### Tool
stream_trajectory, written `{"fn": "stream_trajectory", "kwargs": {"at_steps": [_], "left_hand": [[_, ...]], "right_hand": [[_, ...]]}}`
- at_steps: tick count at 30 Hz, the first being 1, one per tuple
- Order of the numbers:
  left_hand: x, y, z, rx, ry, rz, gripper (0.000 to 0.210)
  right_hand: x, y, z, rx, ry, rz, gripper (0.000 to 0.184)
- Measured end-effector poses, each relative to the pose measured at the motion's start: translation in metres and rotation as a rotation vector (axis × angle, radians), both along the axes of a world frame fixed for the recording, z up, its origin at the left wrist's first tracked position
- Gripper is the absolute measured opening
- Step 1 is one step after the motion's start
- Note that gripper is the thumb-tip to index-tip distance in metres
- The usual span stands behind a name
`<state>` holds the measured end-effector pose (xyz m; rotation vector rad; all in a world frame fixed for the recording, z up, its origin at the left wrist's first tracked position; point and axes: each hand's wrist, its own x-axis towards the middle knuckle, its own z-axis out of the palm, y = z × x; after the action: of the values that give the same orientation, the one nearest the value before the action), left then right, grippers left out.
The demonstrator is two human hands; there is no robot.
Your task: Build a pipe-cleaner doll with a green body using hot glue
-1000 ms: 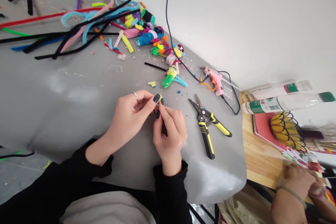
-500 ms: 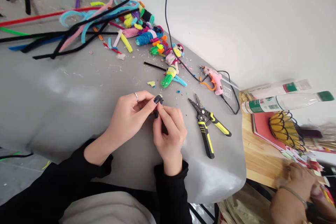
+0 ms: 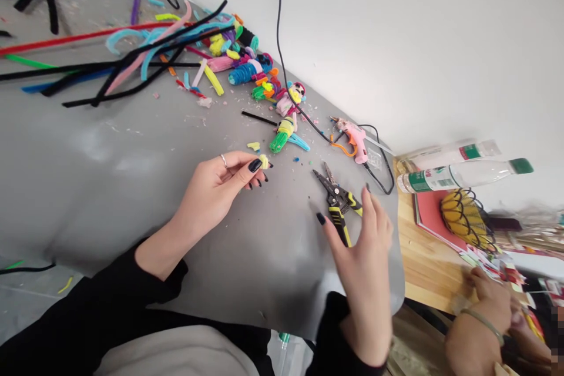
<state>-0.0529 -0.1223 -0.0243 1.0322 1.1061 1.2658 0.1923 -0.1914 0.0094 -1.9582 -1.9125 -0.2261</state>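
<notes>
My left hand [image 3: 220, 188] pinches a small pale yellow piece of pipe cleaner [image 3: 264, 160] between thumb and fingers, a little above the grey table cover. My right hand [image 3: 363, 252], fingers spread and holding nothing, hovers over the handles of the black-and-yellow wire strippers [image 3: 336, 195] and hides part of them. The strippers lie with their jaws apart. Beyond my left hand a green and yellow pipe-cleaner figure [image 3: 283, 134] lies with light blue and black strands beside it. A loose yellow scrap [image 3: 253, 145] rests close to my left fingertips.
A pink glue gun [image 3: 355, 138] with its cord lies near the wall. Several pipe-cleaner figures [image 3: 247, 70] and long loose pipe cleaners [image 3: 145, 50] are at the back left. To the right are plastic bottles [image 3: 467, 175], a yellow wire basket [image 3: 467, 217] and another person's hand [image 3: 489, 294].
My right hand has let go of the small piece and moved right to the wire strippers, its fingers spreading. The left hand stays in place, keeping the piece. The view has shifted slightly.
</notes>
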Motion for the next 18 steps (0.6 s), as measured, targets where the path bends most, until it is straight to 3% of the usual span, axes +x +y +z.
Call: {"fn": "stream_trajectory", "kwargs": {"at_steps": [3,7,13,18], "left_hand": [[-0.001,0.001,0.003,-0.010,-0.012,-0.057,0.031],[0.000,-0.001,0.006,-0.003,0.011,-0.067,0.033],[-0.001,-0.002,0.005,0.033,0.040,-0.073,0.039],[-0.001,-0.003,0.004,0.043,0.061,-0.085,0.041]], "right_hand": [[0.051,-0.011,-0.002,-0.244,-0.160,-0.061,0.066],[0.078,-0.005,0.004,-0.373,-0.221,0.009,0.059],[0.061,0.025,0.023,-0.454,-0.396,0.085,0.062],[0.040,0.038,0.030,-0.469,-0.526,0.030,0.036]]}}
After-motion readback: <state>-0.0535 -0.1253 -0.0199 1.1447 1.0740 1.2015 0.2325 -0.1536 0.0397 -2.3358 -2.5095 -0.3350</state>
